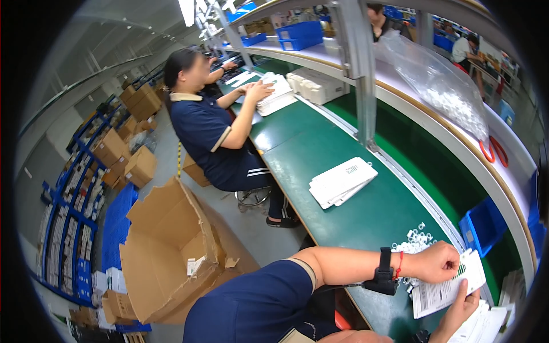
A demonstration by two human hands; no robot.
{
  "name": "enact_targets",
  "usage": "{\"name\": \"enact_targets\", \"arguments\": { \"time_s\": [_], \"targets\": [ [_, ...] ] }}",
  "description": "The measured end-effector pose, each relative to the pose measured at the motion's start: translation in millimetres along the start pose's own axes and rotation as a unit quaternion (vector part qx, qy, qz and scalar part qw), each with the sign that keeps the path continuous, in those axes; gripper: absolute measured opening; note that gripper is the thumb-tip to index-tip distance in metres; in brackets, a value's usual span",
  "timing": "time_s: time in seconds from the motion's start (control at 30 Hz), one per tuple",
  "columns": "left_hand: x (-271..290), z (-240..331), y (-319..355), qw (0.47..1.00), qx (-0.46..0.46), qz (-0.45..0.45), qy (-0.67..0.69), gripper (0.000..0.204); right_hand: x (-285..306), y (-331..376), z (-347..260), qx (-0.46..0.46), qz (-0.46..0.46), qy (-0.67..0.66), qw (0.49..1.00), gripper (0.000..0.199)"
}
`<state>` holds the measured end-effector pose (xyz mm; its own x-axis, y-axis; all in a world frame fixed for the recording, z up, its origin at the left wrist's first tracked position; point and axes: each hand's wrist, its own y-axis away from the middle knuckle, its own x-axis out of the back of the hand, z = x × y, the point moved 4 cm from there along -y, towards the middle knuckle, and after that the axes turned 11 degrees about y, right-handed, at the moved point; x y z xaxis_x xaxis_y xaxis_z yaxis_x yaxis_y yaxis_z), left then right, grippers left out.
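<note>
My left hand (437, 262) rests as a fist on the upper edge of a white printed sheet (443, 291) and grips it; a black wrist strap and a red band circle that wrist. From below, my right hand (462, 308) pinches the sheet's lower right edge. The sheet lies over the green table (366, 220) at its near end. Several small white ring-shaped parts (414, 240) are scattered right beside my left hand. More white sheets (486, 324) lie stacked under my right hand.
A stack of flat white packets (342, 182) lies mid-table. A blue bin (483, 226) sits beneath the raised shelf, which carries a clear bag of white parts (440, 86) and red scissors (493, 151). A seated co-worker (211, 131) handles white packets farther along. An open cardboard box (171, 251) stands on the floor.
</note>
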<state>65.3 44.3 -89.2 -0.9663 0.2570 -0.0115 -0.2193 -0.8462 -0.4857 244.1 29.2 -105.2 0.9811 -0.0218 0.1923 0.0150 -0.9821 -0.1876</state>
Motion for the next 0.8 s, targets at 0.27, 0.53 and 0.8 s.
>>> {"name": "enact_targets", "arguments": {
  "time_s": [0.27,0.53,0.8],
  "targets": [
    [31.4,11.3,3.0,0.998,-0.017,0.036,-0.039,0.001,-40.7,5.5,-22.9,0.010,-0.013,0.037,0.999,0.020],
    [18.3,17.2,-4.7,0.998,0.049,0.006,-0.049,0.007,-37.3,9.9,-35.2,0.022,-0.053,0.026,0.998,0.022],
    [20.0,18.6,1.8,0.997,0.057,0.016,-0.057,0.008,-44.9,16.3,-37.8,0.037,-0.075,0.060,0.995,0.023]
  ]
}}
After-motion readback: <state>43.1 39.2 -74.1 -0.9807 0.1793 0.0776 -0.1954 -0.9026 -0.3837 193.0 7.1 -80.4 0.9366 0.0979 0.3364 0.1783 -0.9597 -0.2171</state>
